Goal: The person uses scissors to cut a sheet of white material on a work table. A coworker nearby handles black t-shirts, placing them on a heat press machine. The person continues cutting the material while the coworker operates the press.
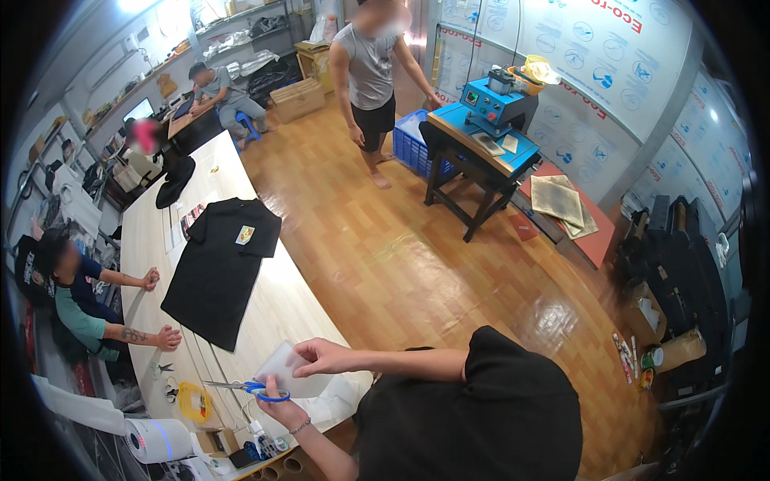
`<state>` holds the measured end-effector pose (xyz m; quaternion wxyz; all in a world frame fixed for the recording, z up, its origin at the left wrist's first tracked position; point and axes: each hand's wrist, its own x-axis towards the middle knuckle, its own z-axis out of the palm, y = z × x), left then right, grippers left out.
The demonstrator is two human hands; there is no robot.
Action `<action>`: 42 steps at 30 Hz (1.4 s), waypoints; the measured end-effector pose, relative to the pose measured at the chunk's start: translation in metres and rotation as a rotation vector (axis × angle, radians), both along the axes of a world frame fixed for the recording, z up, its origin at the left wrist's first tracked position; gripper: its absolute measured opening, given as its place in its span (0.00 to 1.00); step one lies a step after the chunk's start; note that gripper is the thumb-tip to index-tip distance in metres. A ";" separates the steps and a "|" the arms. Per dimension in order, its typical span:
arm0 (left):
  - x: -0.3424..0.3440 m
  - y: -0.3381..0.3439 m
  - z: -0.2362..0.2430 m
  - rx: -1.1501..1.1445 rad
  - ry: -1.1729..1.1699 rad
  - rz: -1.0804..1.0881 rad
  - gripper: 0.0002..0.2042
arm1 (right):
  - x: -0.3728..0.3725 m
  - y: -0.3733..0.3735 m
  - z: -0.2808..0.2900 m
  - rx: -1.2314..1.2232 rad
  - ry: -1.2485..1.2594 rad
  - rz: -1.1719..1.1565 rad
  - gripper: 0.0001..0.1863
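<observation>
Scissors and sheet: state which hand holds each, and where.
The left hand grips the scissors by their blue handle loops, blades pointing left. The right hand pinches the pale sheet at its upper right edge.

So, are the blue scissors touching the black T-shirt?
Apart. The head view shows bare tabletop between the scissors in the left hand and the black T-shirt.

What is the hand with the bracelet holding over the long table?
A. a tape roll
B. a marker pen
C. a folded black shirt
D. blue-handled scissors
D: the left hand grips blue-handled scissors, blades pointing out over the table, while the right hand holds a pale translucent sheet beside them.
</observation>
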<state>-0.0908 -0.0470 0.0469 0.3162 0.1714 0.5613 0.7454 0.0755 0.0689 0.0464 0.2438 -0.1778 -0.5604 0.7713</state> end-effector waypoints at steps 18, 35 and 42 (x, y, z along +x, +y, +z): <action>-0.003 -0.011 0.003 -0.145 0.239 -0.065 0.22 | -0.013 0.014 0.013 0.222 -0.108 -0.091 0.20; -0.004 -0.012 0.013 -0.120 0.180 0.053 0.18 | -0.008 0.003 0.010 0.258 -0.141 -0.027 0.21; -0.004 -0.012 0.013 -0.137 0.184 0.044 0.17 | -0.005 0.002 0.013 0.235 -0.118 -0.035 0.22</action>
